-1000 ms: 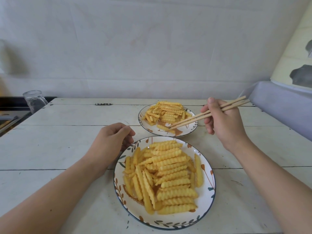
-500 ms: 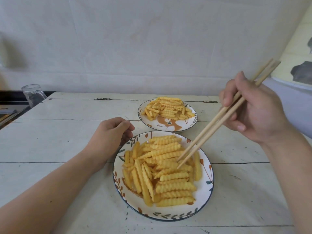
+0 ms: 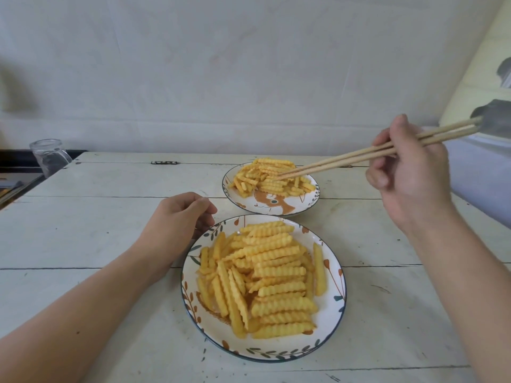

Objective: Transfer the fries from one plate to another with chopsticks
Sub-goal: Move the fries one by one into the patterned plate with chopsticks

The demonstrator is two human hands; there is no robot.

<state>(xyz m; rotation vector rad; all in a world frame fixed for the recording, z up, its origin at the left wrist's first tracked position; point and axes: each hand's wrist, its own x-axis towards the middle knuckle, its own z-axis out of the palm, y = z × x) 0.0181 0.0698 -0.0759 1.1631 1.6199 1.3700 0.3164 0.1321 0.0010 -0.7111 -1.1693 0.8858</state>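
right hand [image 3: 409,178] gripped chopsticks [image 3: 345,158], tips in far plate [image 3: 309,205] fries [image 3: 272,176] at 12 o'clock | left hand [image 3: 179,217] loosely curled, empty | risk: weak pinch drops fry

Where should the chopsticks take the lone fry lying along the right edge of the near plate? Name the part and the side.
Probably pinch the lone fry at its middle, tips either side of its width, coming down from above. It lies flat on the near plate, running near to far, with bare plate on its right; the chopsticks in the right hand are now over the far plate.
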